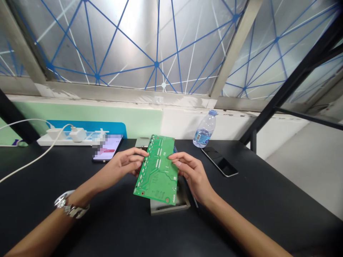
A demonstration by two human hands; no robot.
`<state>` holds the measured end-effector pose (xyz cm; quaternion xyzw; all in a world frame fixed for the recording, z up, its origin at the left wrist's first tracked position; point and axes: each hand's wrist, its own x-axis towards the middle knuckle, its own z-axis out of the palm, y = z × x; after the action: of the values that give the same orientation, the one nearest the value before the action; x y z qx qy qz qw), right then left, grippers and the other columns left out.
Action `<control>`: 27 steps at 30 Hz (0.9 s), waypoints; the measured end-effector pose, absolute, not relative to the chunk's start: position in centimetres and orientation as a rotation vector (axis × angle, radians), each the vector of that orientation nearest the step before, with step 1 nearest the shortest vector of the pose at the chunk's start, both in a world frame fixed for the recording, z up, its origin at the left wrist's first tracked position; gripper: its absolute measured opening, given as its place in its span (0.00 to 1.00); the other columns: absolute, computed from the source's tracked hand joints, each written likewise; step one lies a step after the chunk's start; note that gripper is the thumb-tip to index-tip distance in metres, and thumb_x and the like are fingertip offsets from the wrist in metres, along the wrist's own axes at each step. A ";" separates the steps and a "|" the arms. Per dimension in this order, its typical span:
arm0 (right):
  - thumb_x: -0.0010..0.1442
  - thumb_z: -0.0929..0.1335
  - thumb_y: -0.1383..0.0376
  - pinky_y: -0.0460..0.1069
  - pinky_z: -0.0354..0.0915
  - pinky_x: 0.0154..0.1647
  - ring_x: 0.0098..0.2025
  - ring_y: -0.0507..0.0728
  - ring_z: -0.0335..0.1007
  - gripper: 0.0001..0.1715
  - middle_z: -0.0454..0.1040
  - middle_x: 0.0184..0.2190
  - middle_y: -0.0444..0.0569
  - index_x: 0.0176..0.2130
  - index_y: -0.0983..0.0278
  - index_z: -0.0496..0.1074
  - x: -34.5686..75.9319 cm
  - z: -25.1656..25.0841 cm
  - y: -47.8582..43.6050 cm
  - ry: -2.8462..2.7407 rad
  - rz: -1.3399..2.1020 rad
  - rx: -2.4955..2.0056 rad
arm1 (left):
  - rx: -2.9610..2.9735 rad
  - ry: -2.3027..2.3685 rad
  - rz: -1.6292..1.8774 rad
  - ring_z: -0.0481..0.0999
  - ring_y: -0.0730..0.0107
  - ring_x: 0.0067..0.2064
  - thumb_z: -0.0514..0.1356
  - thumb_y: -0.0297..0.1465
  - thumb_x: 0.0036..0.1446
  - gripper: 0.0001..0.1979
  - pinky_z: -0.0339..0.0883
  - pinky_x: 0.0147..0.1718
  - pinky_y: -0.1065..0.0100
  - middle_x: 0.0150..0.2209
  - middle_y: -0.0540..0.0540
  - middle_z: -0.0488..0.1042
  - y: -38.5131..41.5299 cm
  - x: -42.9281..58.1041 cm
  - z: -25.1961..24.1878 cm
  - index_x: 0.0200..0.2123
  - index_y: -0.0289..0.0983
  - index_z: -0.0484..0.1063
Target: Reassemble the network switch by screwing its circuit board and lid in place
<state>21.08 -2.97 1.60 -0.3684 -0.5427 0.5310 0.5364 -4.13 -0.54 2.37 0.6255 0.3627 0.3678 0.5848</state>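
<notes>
A green circuit board [158, 178] is held up between my two hands, tilted, its long sides running away from me. My left hand [128, 162] grips the board's left edge, fingertips at the rim. On the opposite edge, my right hand [191, 171] pinches the board with thumb and fingers. Underneath the board lies a grey metal tray or frame [171, 208], mostly covered by it. A thin dark rod-like item [195, 200] shows beside the tray, partly behind my right hand; its kind is unclear.
A black table [107, 221] spans the front. At the back left are a white power strip [88, 139] with chargers and cables, and a lit phone [109, 148]. A water bottle [205, 130] and a dark phone [219, 161] stand and lie at the right. Black metal bars [268, 110] rise there.
</notes>
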 end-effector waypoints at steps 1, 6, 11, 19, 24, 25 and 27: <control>0.57 0.71 0.61 0.46 0.64 0.30 0.32 0.52 0.65 0.10 0.71 0.32 0.46 0.40 0.61 0.79 21.1 1.6 -3.0 -1.333 1.243 -0.870 | 1.452 0.856 0.849 0.74 0.69 0.35 0.64 0.37 0.60 0.13 0.67 0.33 0.68 0.37 0.46 0.78 -0.5 -4.0 2.3 0.47 0.40 0.71; 0.61 0.70 0.60 0.49 0.68 0.34 0.42 0.57 0.67 0.24 0.68 0.44 0.51 0.57 0.57 0.71 21.2 1.7 -4.0 -1.601 1.177 -0.753 | 1.349 0.804 0.819 0.78 0.65 0.40 0.67 0.32 0.57 0.17 0.70 0.40 0.63 0.45 0.44 0.77 -0.9 -3.2 2.0 0.46 0.40 0.66; 0.62 0.68 0.61 0.52 0.70 0.39 0.50 0.62 0.65 0.39 0.65 0.51 0.56 0.69 0.55 0.55 20.9 2.0 -5.2 -1.826 1.053 -0.663 | 1.231 0.665 0.825 0.79 0.57 0.48 0.67 0.29 0.57 0.24 0.70 0.48 0.54 0.58 0.35 0.71 -1.7 -2.2 1.3 0.52 0.41 0.59; 0.53 0.72 0.62 0.58 0.71 0.47 0.56 0.67 0.63 0.58 0.59 0.63 0.58 0.72 0.55 0.42 20.4 2.4 -5.7 -2.073 0.801 -0.543 | 1.151 0.551 0.816 0.74 0.54 0.57 0.67 0.26 0.58 0.40 0.66 0.56 0.54 0.63 0.36 0.67 -2.6 -0.8 0.4 0.67 0.46 0.50; 0.50 0.74 0.62 0.67 0.49 0.68 0.69 0.72 0.49 0.63 0.52 0.69 0.57 0.73 0.55 0.39 20.4 2.4 -5.7 -2.131 0.714 -0.456 | 1.163 0.535 0.827 0.74 0.57 0.58 0.67 0.26 0.59 0.29 0.68 0.55 0.59 0.63 0.44 0.67 -2.9 -0.4 0.4 0.61 0.49 0.63; 0.50 0.74 0.62 0.66 0.48 0.69 0.69 0.71 0.49 0.64 0.51 0.69 0.57 0.73 0.55 0.39 20.4 2.5 -5.7 -2.137 0.722 -0.461 | 1.160 0.539 0.829 0.73 0.58 0.58 0.66 0.26 0.59 0.29 0.68 0.55 0.60 0.63 0.44 0.67 -2.9 -0.4 0.5 0.61 0.49 0.63; 0.49 0.74 0.65 0.65 0.48 0.69 0.70 0.71 0.49 0.64 0.49 0.69 0.57 0.73 0.56 0.38 20.5 2.6 -5.9 -2.147 0.747 -0.473 | 1.160 0.550 0.816 0.72 0.58 0.59 0.65 0.27 0.61 0.29 0.69 0.54 0.61 0.63 0.44 0.67 -2.9 -0.5 0.6 0.62 0.49 0.63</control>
<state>20.48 -5.87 2.61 -0.1869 -0.8480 0.2950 0.3986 -0.46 -2.93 0.60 0.5256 0.2492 0.3699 0.7245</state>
